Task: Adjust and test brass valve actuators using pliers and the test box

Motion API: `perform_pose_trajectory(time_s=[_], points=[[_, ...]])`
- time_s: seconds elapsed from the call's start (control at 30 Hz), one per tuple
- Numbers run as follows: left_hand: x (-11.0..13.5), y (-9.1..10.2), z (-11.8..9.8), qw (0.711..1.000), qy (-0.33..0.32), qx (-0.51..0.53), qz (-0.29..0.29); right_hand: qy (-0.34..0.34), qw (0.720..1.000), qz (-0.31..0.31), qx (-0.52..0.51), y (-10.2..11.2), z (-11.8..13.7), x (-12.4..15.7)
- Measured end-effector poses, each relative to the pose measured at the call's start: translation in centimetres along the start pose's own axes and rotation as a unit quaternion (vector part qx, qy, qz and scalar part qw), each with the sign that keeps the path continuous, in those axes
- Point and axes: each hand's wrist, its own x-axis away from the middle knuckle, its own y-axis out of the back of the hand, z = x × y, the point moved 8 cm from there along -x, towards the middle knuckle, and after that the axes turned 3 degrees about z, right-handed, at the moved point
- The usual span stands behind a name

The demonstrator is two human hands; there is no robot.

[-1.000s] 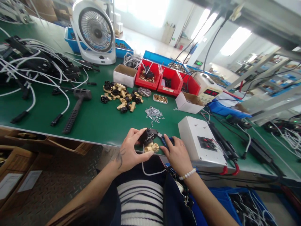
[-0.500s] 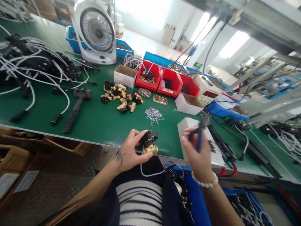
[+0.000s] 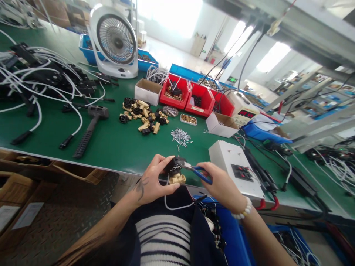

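My left hand [image 3: 155, 177] is closed around a black housing with a brass valve fitting [image 3: 177, 180] at its lower end. A white cable [image 3: 173, 208] loops down from this assembly toward my lap. In my right hand [image 3: 219, 181] are blue-handled pliers [image 3: 201, 173], their metal jaws touching the black part near a thin wire clip. Beyond my hands lies a pile of small wire clips [image 3: 181, 137], with one clip apart from it. Several brass fittings with black caps [image 3: 144, 114] are heaped farther back to the left.
A rubber-headed hammer [image 3: 91, 129] and tangled white-cabled parts [image 3: 50, 77] lie left, below a white fan [image 3: 115, 40]. Red bins [image 3: 199, 109] and small white boxes [image 3: 222, 127] line the back. A white switch box [image 3: 235, 166] stands right of my hand.
My right hand has swung left and down with the pliers, bringing their jaws onto the assembly. My left hand keeps its hold in nearly the same place.
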Motion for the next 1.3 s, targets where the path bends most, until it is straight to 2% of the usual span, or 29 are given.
perform_pose_trajectory(time_s=[0.03, 0.07, 0.13, 0.17, 0.2, 0.23, 0.3, 0.33, 0.37, 0.4, 0.5, 0.53, 0.57, 0.67, 0.7, 0.73, 0.77, 0.83, 0.87, 0.9, 0.93, 1.0, 1.03, 1.07, 1.13, 1.2, 1.23, 1.27, 1.3], points=[[0.0, 0.0, 0.0, 1.0, -0.001, -0.001, 0.0, 0.0, 1.0, -0.02, 0.004, 0.5, 0.0, 0.0], [0.0, 0.0, -0.1, 1.0, -0.002, -0.001, 0.001, -0.004, 0.997, -0.076, 0.0, 1.5, -0.1, 0.1], [0.0, -0.1, -0.1, 1.0, -0.004, -0.002, 0.004, -0.016, 0.974, -0.225, -0.031, 3.7, -0.6, 1.0], [0.0, -0.1, -0.1, 1.0, -0.004, -0.002, 0.006, -0.019, 0.965, -0.257, -0.045, 3.9, -0.8, 1.3], [-0.1, -0.1, -0.1, 1.0, -0.005, -0.003, 0.006, -0.016, 0.968, -0.245, -0.052, 3.6, -0.9, 1.3], [-0.1, -0.1, -0.1, 1.0, -0.005, -0.004, 0.007, -0.009, 0.978, -0.201, -0.054, 2.8, -0.8, 1.1], [-0.1, -0.1, 0.0, 1.0, -0.004, -0.004, 0.006, 0.014, 0.997, -0.063, -0.037, 0.7, -0.2, 0.5], [-0.1, -0.1, 0.0, 1.0, -0.004, -0.003, 0.006, 0.023, 0.999, -0.019, -0.027, 0.1, 0.1, 0.4], [-0.1, -0.1, 0.1, 1.0, -0.005, -0.001, 0.006, 0.023, 0.999, -0.018, -0.02, 0.3, 0.2, 0.4], [-0.1, -0.1, 0.1, 1.0, -0.006, 0.001, 0.006, 0.017, 0.998, -0.052, -0.02, 1.0, 0.2, 0.5], [0.0, -0.2, 0.1, 1.0, -0.01, 0.002, 0.006, -0.025, 0.966, -0.25, -0.067, 3.9, -0.6, 1.7], [0.0, -0.2, 0.1, 1.0, -0.012, 0.002, 0.005, -0.03, 0.961, -0.264, -0.076, 3.9, -0.8, 1.9], [0.0, -0.1, 0.1, 1.0, -0.013, 0.002, 0.005, -0.028, 0.968, -0.237, -0.075, 3.4, -0.7, 1.7], [0.0, -0.2, 0.2, 1.0, -0.018, 0.004, 0.007, 0.008, 0.999, -0.028, -0.019, 0.4, 0.1, 0.6], [0.0, -0.2, 0.2, 1.0, -0.019, 0.005, 0.007, 0.019, 1.0, 0.007, 0.0, 0.1, 0.3, 0.5], [0.0, -0.2, 0.3, 1.0, -0.019, 0.006, 0.006, 0.023, 1.0, -0.005, 0.013, 0.6, 0.4, 0.5], [0.0, -0.2, 0.3, 1.0, -0.02, 0.007, 0.005, 0.019, 0.998, -0.053, 0.02, 1.5, 0.3, 0.6], [0.0, -0.2, 0.4, 1.0, -0.02, 0.008, 0.002, -0.007, 0.98, -0.197, 0.009, 3.6, -0.3, 1.3], [0.0, -0.2, 0.4, 1.0, -0.021, 0.009, 0.002, -0.018, 0.972, -0.234, 0.002, 3.9, -0.6, 1.6], [0.0, -0.2, 0.3, 1.0, -0.021, 0.009, 0.002, -0.022, 0.973, -0.23, 0.0, 3.6, -0.7, 1.7], [0.0, -0.2, 0.3, 1.0, -0.022, 0.009, 0.003, -0.019, 0.981, -0.192, 0.003, 2.8, -0.7, 1.4], [0.0, -0.2, 0.3, 1.0, -0.022, 0.009, 0.005, 0.002, 0.998, -0.065, 0.023, 0.7, -0.4, 0.8], [0.0, -0.2, 0.3, 1.0, -0.021, 0.009, 0.006, 0.012, 0.999, -0.021, 0.033, 0.1, -0.2, 0.7], [0.0, -0.2, 0.3, 1.0, -0.021, 0.01, 0.006, 0.013, 0.999, -0.016, 0.039, 0.3, -0.2, 0.6], [0.0, -0.1, 0.2, 1.0, -0.02, 0.011, 0.007, -0.002, 0.995, -0.101, 0.025, 2.0, -0.4, 0.8], [-0.1, -0.1, 0.1, 1.0, -0.018, 0.01, 0.008, -0.029, 0.967, -0.25, -0.031, 4.0, -1.1, 1.9], [-0.1, -0.1, 0.1, 1.0, -0.015, 0.008, 0.008, -0.034, 0.958, -0.282, -0.05, 4.2, -1.3, 2.2], [-0.1, -0.1, 0.0, 1.0, -0.013, 0.006, 0.009, -0.03, 0.964, -0.26, -0.049, 3.6, -1.2, 2.1], [-0.1, -0.1, 0.0, 1.0, -0.011, 0.004, 0.011, -0.02, 0.98, -0.195, -0.029, 2.5, -0.9, 1.7]])
